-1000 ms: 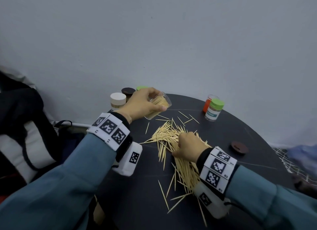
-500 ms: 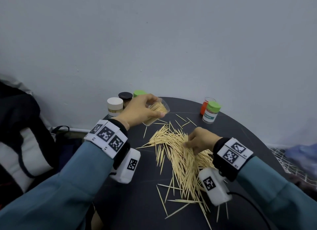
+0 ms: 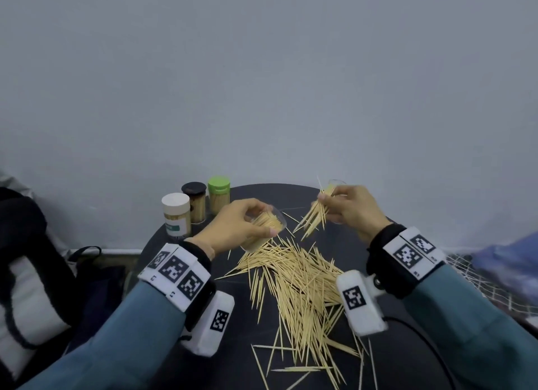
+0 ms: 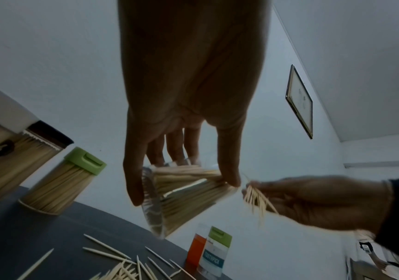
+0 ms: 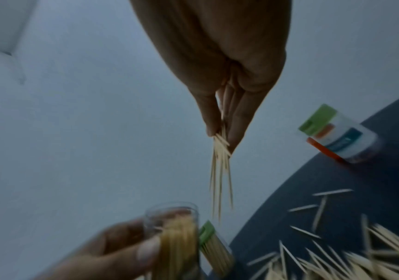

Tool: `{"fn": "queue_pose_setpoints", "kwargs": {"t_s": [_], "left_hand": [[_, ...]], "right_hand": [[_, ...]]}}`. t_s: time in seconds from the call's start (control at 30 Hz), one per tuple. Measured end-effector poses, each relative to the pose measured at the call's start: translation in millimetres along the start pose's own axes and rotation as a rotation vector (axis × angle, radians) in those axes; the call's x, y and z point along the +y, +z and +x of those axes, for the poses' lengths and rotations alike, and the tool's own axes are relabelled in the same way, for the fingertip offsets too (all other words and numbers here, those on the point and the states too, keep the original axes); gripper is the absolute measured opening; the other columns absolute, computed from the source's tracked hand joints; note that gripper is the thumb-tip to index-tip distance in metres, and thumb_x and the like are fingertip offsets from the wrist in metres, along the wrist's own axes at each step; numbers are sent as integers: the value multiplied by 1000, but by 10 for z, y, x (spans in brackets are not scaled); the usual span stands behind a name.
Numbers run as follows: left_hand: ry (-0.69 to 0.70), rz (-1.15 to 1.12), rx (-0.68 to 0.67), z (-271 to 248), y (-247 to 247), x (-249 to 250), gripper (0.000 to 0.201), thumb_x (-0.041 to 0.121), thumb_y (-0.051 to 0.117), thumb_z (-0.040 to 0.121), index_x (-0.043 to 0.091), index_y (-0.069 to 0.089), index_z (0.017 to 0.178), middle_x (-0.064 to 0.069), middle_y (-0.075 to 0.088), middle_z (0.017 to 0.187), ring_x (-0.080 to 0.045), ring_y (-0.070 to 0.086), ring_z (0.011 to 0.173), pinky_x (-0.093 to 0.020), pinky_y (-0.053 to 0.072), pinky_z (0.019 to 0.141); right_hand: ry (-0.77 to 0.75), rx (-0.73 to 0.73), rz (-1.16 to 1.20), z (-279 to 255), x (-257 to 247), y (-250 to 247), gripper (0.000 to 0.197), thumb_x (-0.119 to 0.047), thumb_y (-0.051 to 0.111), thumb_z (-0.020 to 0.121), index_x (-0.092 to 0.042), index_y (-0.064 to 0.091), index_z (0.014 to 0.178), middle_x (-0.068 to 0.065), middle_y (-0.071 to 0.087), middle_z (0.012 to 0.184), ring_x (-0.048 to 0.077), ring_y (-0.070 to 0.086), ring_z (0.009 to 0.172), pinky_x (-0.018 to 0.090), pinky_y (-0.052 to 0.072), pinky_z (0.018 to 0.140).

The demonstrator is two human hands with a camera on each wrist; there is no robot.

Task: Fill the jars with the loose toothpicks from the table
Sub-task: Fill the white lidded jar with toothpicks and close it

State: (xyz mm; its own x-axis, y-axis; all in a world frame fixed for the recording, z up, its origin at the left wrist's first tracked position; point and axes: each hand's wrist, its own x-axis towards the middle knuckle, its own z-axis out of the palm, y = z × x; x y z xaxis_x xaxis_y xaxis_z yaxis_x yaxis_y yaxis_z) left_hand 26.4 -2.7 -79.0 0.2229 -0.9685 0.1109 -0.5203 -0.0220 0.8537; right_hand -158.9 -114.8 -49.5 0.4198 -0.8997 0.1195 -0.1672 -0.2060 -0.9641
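My left hand (image 3: 262, 219) grips a clear open jar (image 3: 272, 225), tilted above the table's back, mouth toward the right, and partly full of toothpicks. The left wrist view shows the jar (image 4: 181, 208) between thumb and fingers. My right hand (image 3: 323, 197) is raised to the right of the jar and pinches a bundle of toothpicks (image 3: 313, 216) whose points hang down-left, a short gap from the jar mouth. In the right wrist view the bundle (image 5: 220, 170) hangs above the jar (image 5: 177, 236). A big pile of loose toothpicks (image 3: 300, 279) lies on the dark round table (image 3: 203, 354).
Three capped, full jars stand at the back left: white cap (image 3: 176, 212), dark cap (image 3: 194, 200), green cap (image 3: 219, 197). A green-capped jar (image 4: 215, 252) beside an orange one stands at the back right, mostly behind my right hand. A dark bag (image 3: 26, 258) is left of the table.
My right hand left the pile with a pinch of toothpicks and rose toward the back right, near the jar mouth. My left hand kept hold of the tilted jar.
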Motion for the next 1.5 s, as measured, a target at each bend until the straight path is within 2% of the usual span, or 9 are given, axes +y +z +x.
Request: {"fn": "queue_pose_setpoints", "kwargs": {"t_s": [0.17, 0.3, 0.47, 0.7, 0.9, 1.0, 1.2, 1.33, 1.5], "left_hand": [[-10, 2, -9, 42, 53, -17, 49, 28, 77, 75, 21, 59, 120, 1, 61, 111, -14, 57, 101, -34, 50, 88], [-1, -10, -11, 59, 101, -8, 48, 27, 77, 75, 21, 59, 119, 3, 62, 109, -13, 57, 98, -26, 48, 79], [24, -47, 21, 78, 145, 22, 47, 25, 77, 75, 19, 57, 117, 11, 60, 98, -3, 56, 86, -17, 45, 69], [36, -86, 72, 123, 174, -1, 51, 24, 79, 74, 13, 59, 120, 0, 65, 110, -15, 60, 98, -29, 49, 88], [46, -97, 66, 143, 169, -21, 54, 27, 78, 74, 12, 57, 122, -3, 66, 113, -17, 62, 101, -35, 51, 92], [48, -93, 59, 142, 165, -25, 57, 29, 79, 73, 13, 56, 123, -4, 66, 115, -19, 62, 104, -38, 50, 94], [55, -94, 39, 125, 166, -12, 58, 28, 78, 74, 13, 55, 125, -2, 64, 117, -17, 61, 104, -37, 50, 94], [69, -83, 34, 108, 165, -1, 56, 26, 77, 75, 13, 55, 126, -1, 64, 116, -14, 61, 100, -32, 50, 91], [69, -85, 41, 101, 152, -2, 54, 23, 77, 76, 13, 56, 125, -1, 64, 115, -15, 61, 101, -33, 50, 92]], "right_hand": [[-125, 82, 55, 48, -261, 84, 7, -6, 61, 88, 1, 61, 87, 23, 67, 93, 22, 67, 68, 19, 56, 56], [-138, 115, 69, 85, -286, 212, 21, -7, 62, 88, 10, 61, 100, 25, 67, 96, 27, 66, 76, 22, 57, 64], [-110, 19, 41, 20, -111, 434, 6, -7, 59, 90, -2, 62, 90, 16, 69, 88, 9, 66, 62, 20, 57, 62], [-207, 81, -104, -26, 41, 569, 12, -20, 51, 96, -11, 59, 97, -1, 73, 92, 9, 68, 86, 17, 49, 75], [-109, -81, 33, -99, 116, 648, 6, -15, 45, 97, -19, 49, 97, -4, 67, 110, 16, 63, 104, 41, 48, 97], [-92, -85, 95, -118, 113, 656, 8, -17, 44, 98, -22, 49, 94, -6, 65, 111, 14, 60, 107, 39, 46, 99], [-131, -80, 152, -106, 26, 613, 24, -19, 28, 103, -7, 48, 97, 3, 64, 115, -1, 64, 74, 11, 51, 66], [-159, -116, 12, -105, 131, 635, 24, -16, 29, 102, -15, 53, 108, -4, 59, 123, 9, 55, 112, 23, 44, 96], [-113, -189, -141, -87, 204, 602, 42, -38, 24, 102, -33, 33, 143, -12, 23, 154, 8, 13, 144, 49, 5, 118]]}}
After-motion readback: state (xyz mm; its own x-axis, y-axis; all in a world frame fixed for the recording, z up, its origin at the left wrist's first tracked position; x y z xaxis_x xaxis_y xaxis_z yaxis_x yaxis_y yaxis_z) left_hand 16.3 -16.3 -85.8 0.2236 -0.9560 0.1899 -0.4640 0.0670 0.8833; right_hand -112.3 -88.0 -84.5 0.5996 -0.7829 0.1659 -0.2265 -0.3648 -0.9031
